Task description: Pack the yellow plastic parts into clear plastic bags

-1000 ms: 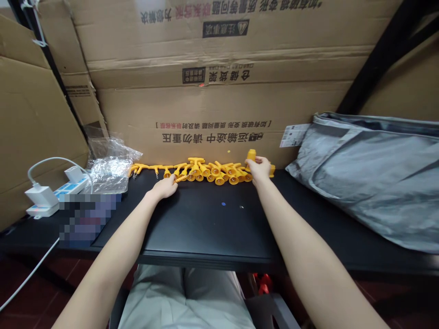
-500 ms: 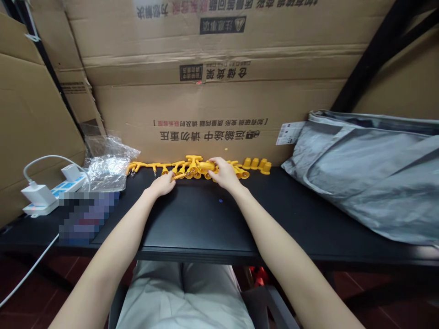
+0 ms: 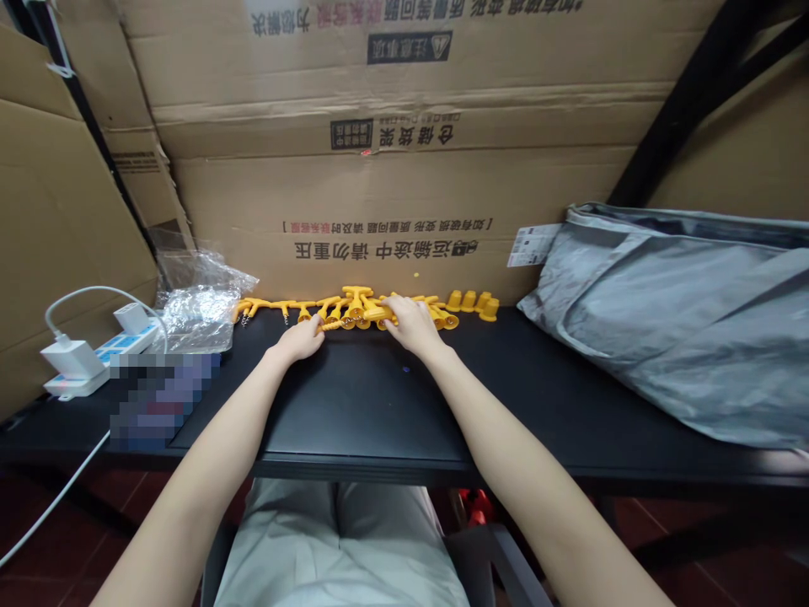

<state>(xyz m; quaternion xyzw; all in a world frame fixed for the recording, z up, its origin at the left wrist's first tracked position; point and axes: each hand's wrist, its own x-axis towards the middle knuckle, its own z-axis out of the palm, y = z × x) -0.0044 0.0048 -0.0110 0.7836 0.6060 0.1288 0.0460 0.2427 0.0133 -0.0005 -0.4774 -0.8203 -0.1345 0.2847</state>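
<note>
One broad brown cardboard panel (image 3: 404,190) with upside-down print stands behind one long black bench (image 3: 366,405), which carries one grey fabric bag (image 3: 670,337) at the right and, along the back, one row of yellow plastic T-handled pieces (image 3: 278,305), too overlapped to count. Two hands work before that row: the left hand (image 3: 300,339) grasps one yellow handle with a silver spiral (image 3: 349,321), and the right hand (image 3: 412,324) grips one yellow plastic piece (image 3: 377,313), partly hidden. Four small yellow plastic cups (image 3: 468,301) sit to the row's right.
</note>
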